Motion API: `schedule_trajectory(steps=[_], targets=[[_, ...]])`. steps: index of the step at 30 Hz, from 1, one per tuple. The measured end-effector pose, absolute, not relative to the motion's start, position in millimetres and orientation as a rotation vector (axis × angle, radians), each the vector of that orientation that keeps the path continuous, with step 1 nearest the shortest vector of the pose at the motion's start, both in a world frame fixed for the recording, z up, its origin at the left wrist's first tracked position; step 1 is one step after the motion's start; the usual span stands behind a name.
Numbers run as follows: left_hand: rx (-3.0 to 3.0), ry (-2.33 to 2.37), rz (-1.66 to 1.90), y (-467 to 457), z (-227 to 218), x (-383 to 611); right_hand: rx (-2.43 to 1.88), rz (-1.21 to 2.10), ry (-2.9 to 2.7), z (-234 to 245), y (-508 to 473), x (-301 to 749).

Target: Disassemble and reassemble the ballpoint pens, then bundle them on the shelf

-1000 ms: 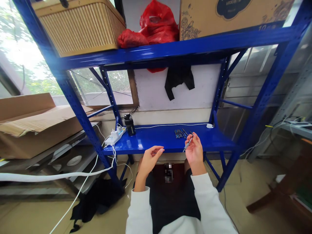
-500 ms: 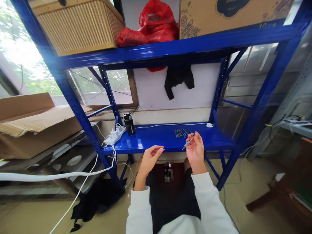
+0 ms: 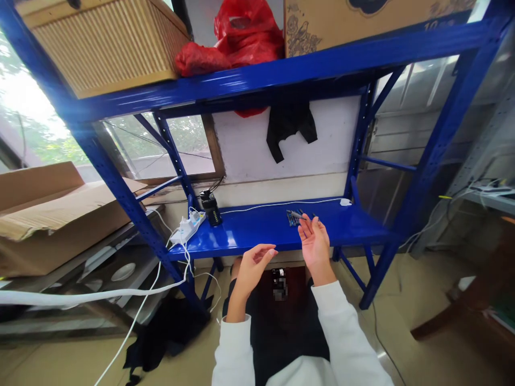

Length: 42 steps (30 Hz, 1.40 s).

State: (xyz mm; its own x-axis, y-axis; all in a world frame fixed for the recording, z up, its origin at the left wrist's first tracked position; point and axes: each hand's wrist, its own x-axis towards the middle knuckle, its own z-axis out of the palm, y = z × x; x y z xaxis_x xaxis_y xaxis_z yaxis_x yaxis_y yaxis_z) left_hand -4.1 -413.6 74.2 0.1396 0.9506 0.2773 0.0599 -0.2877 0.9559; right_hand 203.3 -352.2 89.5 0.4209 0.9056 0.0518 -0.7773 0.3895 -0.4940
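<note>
My right hand (image 3: pixel 315 244) is closed on a slim grey pen (image 3: pixel 296 215), its tip pointing left over the blue shelf (image 3: pixel 249 230). Behind that pen, a row of several dark pens (image 3: pixel 293 221) lies on the shelf, partly covered by the hand and the held pen. My left hand (image 3: pixel 256 266) hovers in front of the shelf's front edge, lower and to the left. Its fingers are loosely curved with the thumb apart from them, and nothing shows between them.
A black bottle (image 3: pixel 211 208) and a white power strip (image 3: pixel 187 228) with cables stand at the shelf's left end. Overhead, the upper shelf (image 3: pixel 257 75) carries a woven basket (image 3: pixel 108 48), a red plastic bag (image 3: pixel 249 35) and a cardboard box (image 3: pixel 362 27).
The pen in my right hand has swung from pointing down-left to pointing left and slightly up. That hand has shifted a little left, while my left hand stays nearly in place.
</note>
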Motion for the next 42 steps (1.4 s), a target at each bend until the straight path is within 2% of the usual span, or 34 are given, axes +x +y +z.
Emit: schedule_trajectory(steps=[12, 22, 29, 32, 35, 42], targets=[[1.418, 1.040, 1.194, -378.6, 38.7, 14.0, -0.535, 1.068, -0.191, 26.4, -311.0, 239.7], [1.346, 1.122, 1.158, -333.2, 21.0, 6.2, -0.772, 0.958, -0.244, 6.7, -256.2, 286.4], [1.228, 1.240, 1.244, -294.4, -1.6, -5.5, -1.415, 0.539, -0.729, -29.8, -204.5, 351.3], [1.220, 1.271, 1.237, -282.6, -2.4, -0.6, -1.806, 0.285, -1.087, -29.1, -180.2, 377.0], [1.250, 1.282, 1.210, -269.5, 2.6, 10.4, -2.158, 0.176, -1.370, -21.1, -159.8, 382.5], [1.594, 1.200, 1.056, -207.7, 9.4, 43.0, -2.395, -0.003, -1.767, -10.4, -129.4, 372.4]])
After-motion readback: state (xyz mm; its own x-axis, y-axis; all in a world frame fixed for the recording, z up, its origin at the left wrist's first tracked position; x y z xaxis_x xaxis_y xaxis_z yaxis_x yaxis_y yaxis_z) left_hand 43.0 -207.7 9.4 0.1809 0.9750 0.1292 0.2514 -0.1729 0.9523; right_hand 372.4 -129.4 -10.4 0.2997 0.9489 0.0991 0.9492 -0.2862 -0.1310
